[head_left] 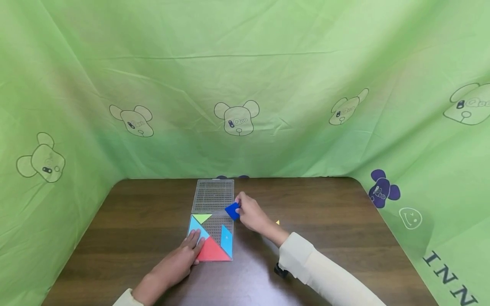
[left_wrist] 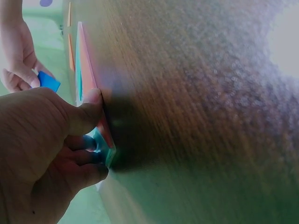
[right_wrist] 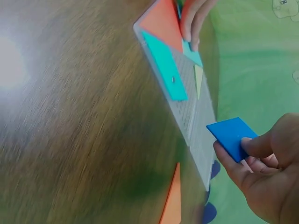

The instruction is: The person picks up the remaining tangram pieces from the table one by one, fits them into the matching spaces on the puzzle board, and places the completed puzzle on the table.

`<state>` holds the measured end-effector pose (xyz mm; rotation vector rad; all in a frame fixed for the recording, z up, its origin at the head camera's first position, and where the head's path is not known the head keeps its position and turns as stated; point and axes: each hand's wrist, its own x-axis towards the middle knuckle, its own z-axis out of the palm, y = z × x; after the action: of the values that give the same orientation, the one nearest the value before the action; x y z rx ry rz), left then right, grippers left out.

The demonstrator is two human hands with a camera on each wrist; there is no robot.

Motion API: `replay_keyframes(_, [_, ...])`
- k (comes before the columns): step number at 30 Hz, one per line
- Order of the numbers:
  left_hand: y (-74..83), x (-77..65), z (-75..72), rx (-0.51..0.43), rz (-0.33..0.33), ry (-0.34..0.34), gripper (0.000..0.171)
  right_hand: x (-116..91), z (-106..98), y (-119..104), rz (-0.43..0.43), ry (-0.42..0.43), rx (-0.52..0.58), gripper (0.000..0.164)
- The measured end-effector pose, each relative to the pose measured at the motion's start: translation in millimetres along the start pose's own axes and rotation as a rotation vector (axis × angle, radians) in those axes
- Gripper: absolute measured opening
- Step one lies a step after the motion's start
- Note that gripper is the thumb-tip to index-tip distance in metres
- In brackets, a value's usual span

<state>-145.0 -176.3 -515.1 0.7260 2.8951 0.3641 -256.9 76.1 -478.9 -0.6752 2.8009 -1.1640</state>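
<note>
My right hand (head_left: 250,213) pinches a blue square tangram piece (head_left: 232,211) between thumb and fingers, above the right side of the hinge of an open tangram case (head_left: 213,214). In the right wrist view, the blue square (right_wrist: 231,135) is tilted, its near corner under the thumb. My left hand (head_left: 185,253) holds the case's near left corner, thumb at the front edge and fingers over a light blue triangle (head_left: 194,224). Beside that triangle in the case lie a red triangle (head_left: 212,250), a small green triangle (head_left: 201,218) and a light blue parallelogram (head_left: 226,240).
The case's gridded lid half (head_left: 214,195) lies flat toward the back of the brown wooden table (head_left: 306,199). A yellow-orange piece (head_left: 277,222) shows partly behind my right forearm. A green printed cloth (head_left: 237,63) encloses the back and sides.
</note>
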Motion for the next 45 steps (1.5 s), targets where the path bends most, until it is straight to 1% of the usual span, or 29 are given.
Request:
replay_keyframes(4, [0.0, 0.7, 0.0, -0.006, -0.001, 0.001, 0.055, 3, 2, -5, 0.029, 0.001, 0.027, 0.017])
replay_keyframes(13, [-0.3, 1.3, 0.7, -0.001, 0.001, 0.002, 0.054, 8, 12, -9, 0.009, 0.004, 0.031, 0.015])
replay_keyframes(19, [-0.4, 2.0, 0.1, -0.021, -0.016, -0.027, 0.055, 10, 18, -13, 0.072, -0.025, 0.102, 0.014])
replay_keyframes(23, [-0.4, 2.6, -1.0, -0.025, -0.011, -0.018, 0.054, 12, 19, -16, 0.11, -0.025, 0.147, 0.014])
replay_keyframes(25, [-0.3, 2.9, -1.0, -0.026, -0.013, -0.016, 0.053, 14, 20, -17, 0.121, -0.017, 0.151, 0.014])
replay_keyframes(30, [0.1, 2.9, -1.0, -0.038, -0.036, -0.038, 0.056, 17, 22, -20, 0.152, 0.017, 0.139, 0.014])
replay_keyframes(33, [0.4, 3.0, -1.1, -0.036, -0.034, -0.033, 0.056, 18, 22, -22, 0.164, 0.032, 0.132, 0.014])
replay_keyframes(36, [0.8, 2.8, -1.0, -0.03, -0.024, -0.023, 0.055, 20, 23, -23, 0.168, 0.028, 0.136, 0.015])
replay_keyframes(41, [1.2, 2.2, -1.4, -0.013, -0.007, 0.001, 0.054, 23, 28, -23, 0.171, 0.01, 0.181, 0.02])
replay_keyframes(45, [1.1, 2.0, -1.5, -0.003, -0.001, 0.004, 0.056, 25, 32, -23, 0.176, -0.002, 0.207, 0.019])
